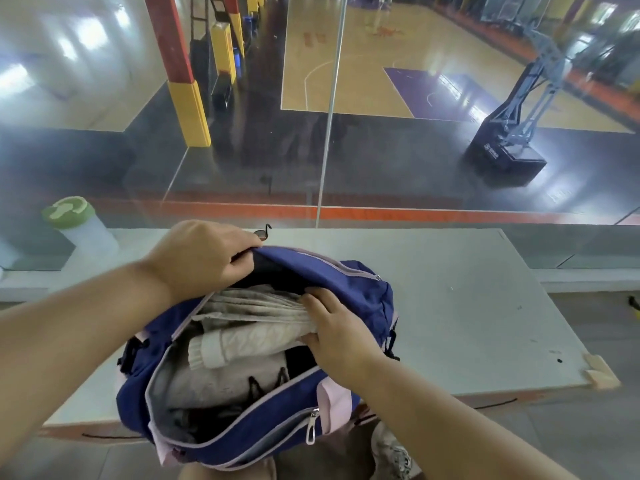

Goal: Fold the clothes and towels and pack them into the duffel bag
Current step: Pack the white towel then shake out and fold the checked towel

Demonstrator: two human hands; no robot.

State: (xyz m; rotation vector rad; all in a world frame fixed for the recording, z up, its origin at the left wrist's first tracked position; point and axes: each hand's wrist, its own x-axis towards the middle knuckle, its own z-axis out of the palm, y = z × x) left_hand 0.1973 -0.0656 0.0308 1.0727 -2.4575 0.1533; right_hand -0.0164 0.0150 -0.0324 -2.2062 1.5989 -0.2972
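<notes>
A grey surface [467, 306] stands against a glass wall, with a sports court beyond. On its near edge sits the open blue bag [349, 278], packed with folded pale clothes. The left hand [204, 258] grips the bag's far rim, fingers curled tight around the fabric. The right hand [336, 327] presses on a cream knit [252, 341] inside, fingers clasping its end. A green-lidded bottle [78, 223] stands far left.

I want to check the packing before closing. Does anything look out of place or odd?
Mostly tidy. The duffel bag hangs slightly over the table near edge, and the knit top's cuff sticks out from the folded stack.
</notes>
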